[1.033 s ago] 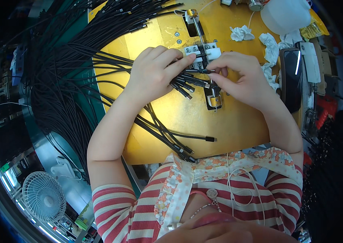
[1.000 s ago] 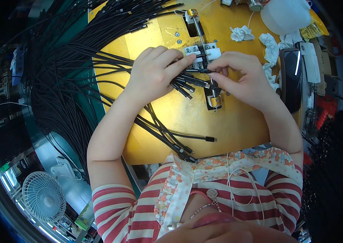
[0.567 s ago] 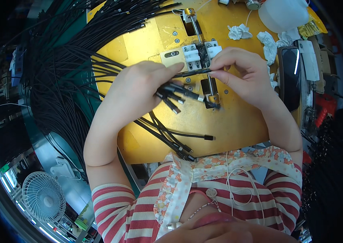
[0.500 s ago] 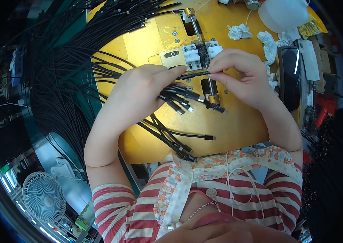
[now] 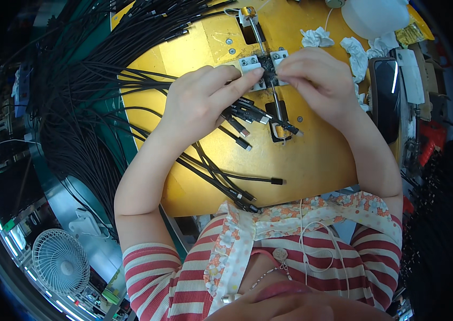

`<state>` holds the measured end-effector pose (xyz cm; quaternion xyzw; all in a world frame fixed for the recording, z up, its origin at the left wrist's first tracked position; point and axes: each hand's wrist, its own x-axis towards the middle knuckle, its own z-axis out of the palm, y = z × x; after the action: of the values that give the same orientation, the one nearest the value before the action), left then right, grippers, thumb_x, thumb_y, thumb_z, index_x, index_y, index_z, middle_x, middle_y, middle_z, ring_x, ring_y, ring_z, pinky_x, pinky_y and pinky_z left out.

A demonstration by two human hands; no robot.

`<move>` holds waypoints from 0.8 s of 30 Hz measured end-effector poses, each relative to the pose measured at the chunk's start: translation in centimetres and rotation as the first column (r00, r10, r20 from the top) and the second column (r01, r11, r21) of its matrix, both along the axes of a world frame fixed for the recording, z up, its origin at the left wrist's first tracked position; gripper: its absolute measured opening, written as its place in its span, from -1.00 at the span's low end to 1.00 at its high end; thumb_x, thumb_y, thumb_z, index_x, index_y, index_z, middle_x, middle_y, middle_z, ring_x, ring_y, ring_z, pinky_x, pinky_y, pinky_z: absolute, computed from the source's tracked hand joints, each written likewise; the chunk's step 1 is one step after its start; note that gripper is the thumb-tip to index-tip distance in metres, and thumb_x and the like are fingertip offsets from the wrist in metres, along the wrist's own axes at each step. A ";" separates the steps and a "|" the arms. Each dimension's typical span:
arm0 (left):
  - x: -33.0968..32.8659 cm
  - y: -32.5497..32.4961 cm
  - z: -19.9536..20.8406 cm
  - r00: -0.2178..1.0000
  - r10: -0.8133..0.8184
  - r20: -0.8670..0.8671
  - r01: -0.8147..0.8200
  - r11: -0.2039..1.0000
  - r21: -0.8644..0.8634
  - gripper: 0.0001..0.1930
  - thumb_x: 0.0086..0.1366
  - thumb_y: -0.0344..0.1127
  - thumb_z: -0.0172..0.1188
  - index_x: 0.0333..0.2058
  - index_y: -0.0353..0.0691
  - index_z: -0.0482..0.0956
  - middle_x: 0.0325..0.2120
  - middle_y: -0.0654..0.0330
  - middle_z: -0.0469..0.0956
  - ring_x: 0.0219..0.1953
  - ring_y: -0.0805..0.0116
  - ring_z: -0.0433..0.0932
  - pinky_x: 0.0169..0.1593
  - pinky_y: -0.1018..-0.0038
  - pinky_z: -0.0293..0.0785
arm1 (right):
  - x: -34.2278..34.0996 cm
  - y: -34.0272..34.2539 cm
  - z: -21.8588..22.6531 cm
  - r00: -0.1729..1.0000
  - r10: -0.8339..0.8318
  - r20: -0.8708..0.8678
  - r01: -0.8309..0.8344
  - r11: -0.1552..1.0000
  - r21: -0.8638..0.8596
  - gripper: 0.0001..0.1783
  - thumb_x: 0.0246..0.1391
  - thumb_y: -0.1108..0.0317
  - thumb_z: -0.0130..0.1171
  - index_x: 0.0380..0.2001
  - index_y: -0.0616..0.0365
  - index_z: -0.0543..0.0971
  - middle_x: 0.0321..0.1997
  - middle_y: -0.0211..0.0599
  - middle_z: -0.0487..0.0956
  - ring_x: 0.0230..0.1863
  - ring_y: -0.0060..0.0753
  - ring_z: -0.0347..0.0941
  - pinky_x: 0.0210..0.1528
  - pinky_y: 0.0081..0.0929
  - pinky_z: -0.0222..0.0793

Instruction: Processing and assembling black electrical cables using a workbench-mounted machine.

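Observation:
My left hand (image 5: 197,104) is closed around a bunch of black cables (image 5: 248,112), whose plug ends stick out below the fingers toward the right. Its index finger reaches to the white clamp blocks (image 5: 249,63) of a small fixture. On the other side of the fixture my right hand (image 5: 320,80) pinches at the right-hand block; whatever sits between its fingertips is hidden. Dark grime covers the gap between the blocks, and a metal rod (image 5: 276,96) runs through the fixture. More loose black cables (image 5: 232,187) lie on the gold plate (image 5: 317,160) near its front edge.
A thick mass of black cables (image 5: 82,107) spreads over the left side and far edge. At right lie crumpled tissues (image 5: 316,37), a dark phone (image 5: 384,96) and a white container (image 5: 376,18). A white fan (image 5: 63,262) stands at lower left.
Both hands have moved away from me, up to the white blocks. The cable stretched between my fingertips before is now hidden at the fixture. The held bunch shifted along with my left hand.

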<state>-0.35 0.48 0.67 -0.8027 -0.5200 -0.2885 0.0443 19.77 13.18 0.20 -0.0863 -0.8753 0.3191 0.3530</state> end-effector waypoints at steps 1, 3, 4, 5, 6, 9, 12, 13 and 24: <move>0.0 -0.2 0.2 0.996 0.030 -0.085 -0.033 0.999 -0.037 -0.49 -0.05 -0.49 0.21 -0.03 -0.07 0.57 -0.36 0.29 0.48 -0.41 0.38 0.50 -0.40 0.50 0.44 | 0.0 0.2 -0.7 0.999 -0.038 0.004 0.038 0.999 -0.010 -0.93 -0.06 0.58 0.22 -0.44 0.25 0.58 -0.38 -0.31 0.59 -0.29 -0.26 0.53 -0.25 -0.43 0.44; 0.0 0.0 -0.1 0.995 0.041 -0.095 -0.047 0.997 -0.063 -0.50 -0.05 -0.49 0.21 -0.03 -0.07 0.57 -0.37 0.30 0.48 -0.42 0.38 0.50 -0.40 0.50 0.44 | -0.3 0.2 -1.0 0.997 -0.062 0.044 0.063 0.998 -0.014 -0.95 -0.05 0.56 0.23 -0.44 0.25 0.58 -0.38 -0.31 0.56 -0.30 -0.27 0.51 -0.26 -0.43 0.42; 0.0 0.0 -0.3 0.993 0.055 -0.107 -0.065 0.994 -0.089 -0.51 -0.04 -0.49 0.20 -0.04 -0.08 0.57 -0.38 0.30 0.48 -0.42 0.39 0.50 -0.40 0.50 0.44 | -0.4 0.2 -1.1 0.993 -0.083 0.084 0.085 0.996 -0.017 -0.96 -0.05 0.55 0.23 -0.45 0.25 0.58 -0.38 -0.32 0.53 -0.30 -0.27 0.49 -0.27 -0.43 0.40; 0.0 0.0 -0.2 0.993 0.054 -0.107 -0.064 0.994 -0.091 -0.51 -0.04 -0.49 0.20 -0.04 -0.08 0.57 -0.38 0.30 0.48 -0.42 0.39 0.50 -0.40 0.50 0.44 | -0.5 0.0 -1.1 0.993 -0.083 0.084 0.085 0.996 -0.019 -0.96 -0.05 0.55 0.23 -0.45 0.25 0.58 -0.38 -0.32 0.53 -0.30 -0.27 0.49 -0.27 -0.43 0.40; 0.0 0.0 -0.2 0.990 0.063 -0.124 -0.075 0.993 -0.094 -0.52 -0.04 -0.49 0.20 -0.05 -0.08 0.58 -0.39 0.30 0.47 -0.42 0.39 0.50 -0.39 0.50 0.44 | -0.6 -0.2 -1.1 0.989 -0.103 0.107 0.112 0.991 -0.079 -0.96 -0.05 0.53 0.23 -0.45 0.25 0.57 -0.39 -0.31 0.50 -0.31 -0.27 0.46 -0.27 -0.43 0.38; 0.0 0.2 -0.4 0.987 0.063 -0.147 -0.076 0.993 -0.085 -0.54 -0.04 -0.49 0.19 -0.07 -0.10 0.58 -0.40 0.30 0.47 -0.43 0.39 0.49 -0.38 0.49 0.43 | -0.6 -0.3 -1.2 0.982 -0.128 0.138 0.148 0.978 -0.146 -0.95 -0.04 0.52 0.23 -0.45 0.26 0.57 -0.38 -0.30 0.46 -0.31 -0.26 0.43 -0.27 -0.42 0.35; -0.1 0.3 -0.8 0.989 0.049 -0.140 -0.059 0.996 -0.070 -0.54 -0.05 -0.50 0.20 -0.08 -0.11 0.59 -0.41 0.30 0.47 -0.43 0.38 0.48 -0.37 0.49 0.43 | -0.5 -0.2 -1.3 0.980 -0.133 0.149 0.152 0.980 -0.125 -0.94 -0.04 0.52 0.22 -0.45 0.26 0.56 -0.38 -0.29 0.44 -0.30 -0.24 0.42 -0.26 -0.40 0.34; -0.1 0.3 -0.9 0.991 0.045 -0.126 -0.054 0.996 -0.067 -0.54 -0.06 -0.50 0.20 -0.08 -0.11 0.59 -0.41 0.30 0.47 -0.43 0.38 0.48 -0.36 0.49 0.43 | -0.5 -0.2 -1.3 0.980 -0.130 0.152 0.146 0.984 -0.098 -0.94 -0.05 0.52 0.22 -0.44 0.25 0.56 -0.38 -0.28 0.44 -0.30 -0.23 0.41 -0.24 -0.38 0.34; -0.4 0.4 -1.5 0.997 0.023 -0.072 -0.029 0.997 -0.074 -0.40 -0.20 -0.55 0.25 -0.04 -0.14 0.58 -0.35 0.24 0.50 -0.38 0.30 0.49 -0.32 0.46 0.45 | 0.0 -0.3 -0.4 0.973 -0.174 0.149 0.149 0.975 0.167 -0.92 -0.04 0.48 0.22 -0.42 0.23 0.58 -0.38 -0.31 0.45 -0.31 -0.25 0.42 -0.24 -0.36 0.34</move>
<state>-0.71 0.89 -0.80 -0.8067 -0.5391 -0.2393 0.0363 19.78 12.87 -0.20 -0.1555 -0.9133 0.2122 0.3108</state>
